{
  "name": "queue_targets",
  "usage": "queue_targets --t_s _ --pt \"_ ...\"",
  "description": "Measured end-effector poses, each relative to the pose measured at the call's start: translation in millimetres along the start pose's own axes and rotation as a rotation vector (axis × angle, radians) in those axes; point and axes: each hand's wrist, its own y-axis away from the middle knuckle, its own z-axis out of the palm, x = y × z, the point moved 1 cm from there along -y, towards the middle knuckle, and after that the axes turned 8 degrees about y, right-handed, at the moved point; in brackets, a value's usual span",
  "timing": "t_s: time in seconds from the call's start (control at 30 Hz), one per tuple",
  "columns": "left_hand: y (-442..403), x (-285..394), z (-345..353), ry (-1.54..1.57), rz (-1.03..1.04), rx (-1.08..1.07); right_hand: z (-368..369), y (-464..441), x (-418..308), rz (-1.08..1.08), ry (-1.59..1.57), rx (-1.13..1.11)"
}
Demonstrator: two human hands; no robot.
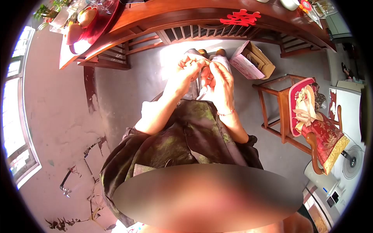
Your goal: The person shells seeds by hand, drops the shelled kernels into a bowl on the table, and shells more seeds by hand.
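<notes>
Over my lap, both hands are raised with their fingertips meeting. My left hand (185,73) is closed in a pinch, its thumb and index finger pressed together. Facing it, my right hand (220,79) pinches at the same spot, with a thin bracelet (226,113) around its wrist. Whatever sits between the fingertips is too small and too washed out by sunlight to name. Below the hands spreads a dark, green-patterned garment (186,136).
A long wooden cabinet (176,20) with a red paper cut-out (241,17) stands ahead. An open cardboard box (253,61) lies on the floor to its front right. At the right is a wooden chair (278,95) with red cushions; a fan (352,162) stands behind it.
</notes>
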Motion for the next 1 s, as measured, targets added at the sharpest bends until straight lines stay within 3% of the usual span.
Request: queue_targets --t_s 0.5,0.9,1.0 --pt "3 6 -3 -0.023 0.041 0.005 -6 -2 4 -0.101 -0.008 0.032" --pt "1 16 -4 -0.179 0.092 -0.090 -6 -9 -2 0.022 -0.003 -0.093" --pt "2 18 -4 -0.223 0.069 -0.067 -12 -13 7 0.228 -0.187 -0.117"
